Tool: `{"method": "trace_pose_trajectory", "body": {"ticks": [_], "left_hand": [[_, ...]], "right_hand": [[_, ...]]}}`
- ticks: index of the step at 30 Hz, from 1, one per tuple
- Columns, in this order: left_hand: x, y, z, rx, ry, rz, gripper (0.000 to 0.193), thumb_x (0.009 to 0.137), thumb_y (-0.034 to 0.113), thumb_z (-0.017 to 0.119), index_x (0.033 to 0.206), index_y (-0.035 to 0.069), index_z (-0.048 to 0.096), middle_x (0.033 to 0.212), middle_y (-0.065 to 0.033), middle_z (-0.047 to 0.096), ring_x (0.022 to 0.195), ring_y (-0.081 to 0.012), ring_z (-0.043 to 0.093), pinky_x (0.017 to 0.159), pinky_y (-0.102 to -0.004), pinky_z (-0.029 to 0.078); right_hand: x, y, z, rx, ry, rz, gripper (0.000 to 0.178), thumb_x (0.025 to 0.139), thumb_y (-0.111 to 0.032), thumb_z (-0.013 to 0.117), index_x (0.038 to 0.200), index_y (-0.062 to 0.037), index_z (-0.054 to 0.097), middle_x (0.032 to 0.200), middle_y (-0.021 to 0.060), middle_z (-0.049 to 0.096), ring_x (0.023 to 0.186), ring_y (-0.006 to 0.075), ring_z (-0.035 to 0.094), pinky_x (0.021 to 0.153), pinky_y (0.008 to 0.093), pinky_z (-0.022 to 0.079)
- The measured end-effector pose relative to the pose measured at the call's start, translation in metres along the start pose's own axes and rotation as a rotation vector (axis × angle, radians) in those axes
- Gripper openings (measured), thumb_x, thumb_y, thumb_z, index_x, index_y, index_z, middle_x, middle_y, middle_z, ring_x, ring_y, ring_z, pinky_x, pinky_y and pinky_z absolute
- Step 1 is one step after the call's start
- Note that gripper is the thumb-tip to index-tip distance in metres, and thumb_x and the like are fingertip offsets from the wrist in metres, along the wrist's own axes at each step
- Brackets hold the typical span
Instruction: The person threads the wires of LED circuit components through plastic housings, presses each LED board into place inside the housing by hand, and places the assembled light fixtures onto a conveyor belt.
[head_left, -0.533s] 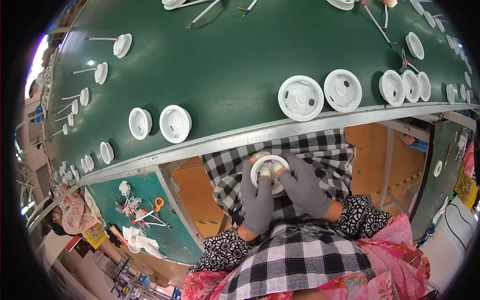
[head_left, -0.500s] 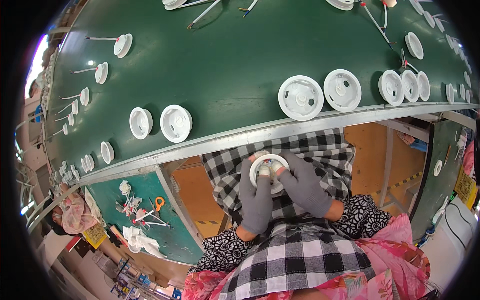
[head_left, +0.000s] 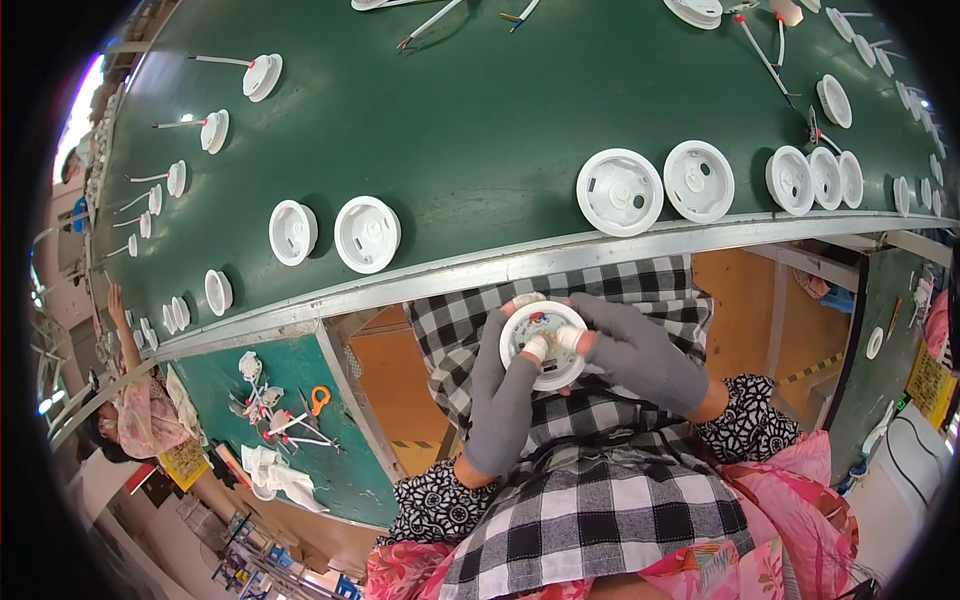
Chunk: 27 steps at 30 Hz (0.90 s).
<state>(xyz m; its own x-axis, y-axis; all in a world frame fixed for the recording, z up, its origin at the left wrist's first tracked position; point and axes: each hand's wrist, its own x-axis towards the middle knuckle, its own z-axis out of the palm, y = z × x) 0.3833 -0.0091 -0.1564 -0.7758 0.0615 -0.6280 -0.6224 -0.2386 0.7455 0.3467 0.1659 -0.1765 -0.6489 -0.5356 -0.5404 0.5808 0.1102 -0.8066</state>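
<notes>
In my lap I hold a round white plastic lamp housing (head_left: 550, 368), its hollow side facing up. Small red and blue wire parts show inside near its far rim. My left hand (head_left: 498, 395), in a grey glove with bare or taped fingertips, grips the left side, thumb over the rim into the hollow. On the other side my right hand (head_left: 645, 358), gloved the same way, closes on the rim, its taped thumb inside too. Most other fingers are hidden beneath the housing.
A green work surface (head_left: 480, 130) with a metal edge (head_left: 480, 268) lies ahead, carrying white housings (head_left: 620, 192) and cabled ones (head_left: 262, 77). On a lower green side table (head_left: 360, 470) are orange-handled scissors (head_left: 320, 399), wired parts (head_left: 265, 410) and white cloth (head_left: 285, 478). Another person (head_left: 150, 420) sits at left.
The held housing now faces up more openly, and my right hand has shifted right. Housings on the green surface have moved slightly right. The other person's arm now reaches up to the surface.
</notes>
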Motion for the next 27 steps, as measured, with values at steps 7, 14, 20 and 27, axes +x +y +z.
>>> {"method": "trace_pose_trajectory", "body": {"ticks": [7, 14, 20, 27], "left_hand": [[-0.008, 0.002, -0.007, -0.028, -0.126, 0.103, 0.065, 0.100, 0.043, 0.047, 0.148, 0.003, 0.029, 0.134, -0.0151, 0.050, 0.116, -0.0259, 0.060, 0.085, -0.0339, 0.058], [-0.008, 0.001, -0.005, -0.020, -0.123, 0.100, 0.076, 0.096, 0.055, 0.049, 0.148, 0.004, 0.029, 0.137, -0.0145, 0.048, 0.120, -0.0252, 0.058, 0.087, -0.0346, 0.059], [-0.008, -0.005, -0.008, -0.011, -0.140, 0.166, 0.062, 0.103, 0.039, 0.037, 0.149, -0.001, 0.026, 0.138, -0.0175, 0.046, 0.112, -0.0245, 0.062, 0.082, -0.0330, 0.060], [-0.010, 0.008, -0.009, 0.157, -0.283, 0.026, 0.082, 0.087, 0.028, 0.069, 0.150, 0.001, 0.025, 0.134, -0.0154, 0.049, 0.120, -0.0242, 0.057, 0.098, -0.0354, 0.050]], "right_hand": [[0.001, 0.005, -0.004, -0.062, 0.050, -0.278, 0.048, 0.102, -0.039, 0.047, 0.128, 0.0003, 0.054, 0.101, 0.0108, 0.066, 0.093, 0.0166, 0.063, 0.082, 0.0303, 0.050], [0.001, 0.002, -0.003, -0.083, 0.082, -0.376, 0.053, 0.103, -0.046, 0.043, 0.127, -0.0007, 0.055, 0.102, 0.0100, 0.065, 0.094, 0.0156, 0.063, 0.084, 0.0301, 0.049], [0.002, 0.006, -0.003, -0.073, 0.087, -0.371, 0.047, 0.104, -0.040, 0.044, 0.127, -0.0008, 0.056, 0.103, 0.0112, 0.066, 0.094, 0.0159, 0.064, 0.083, 0.0297, 0.050], [0.006, 0.002, -0.014, -0.123, 0.108, -0.267, 0.043, 0.101, -0.037, 0.048, 0.118, 0.0015, 0.061, 0.087, 0.0115, 0.068, 0.085, 0.0164, 0.066, 0.076, 0.0304, 0.051]]}}
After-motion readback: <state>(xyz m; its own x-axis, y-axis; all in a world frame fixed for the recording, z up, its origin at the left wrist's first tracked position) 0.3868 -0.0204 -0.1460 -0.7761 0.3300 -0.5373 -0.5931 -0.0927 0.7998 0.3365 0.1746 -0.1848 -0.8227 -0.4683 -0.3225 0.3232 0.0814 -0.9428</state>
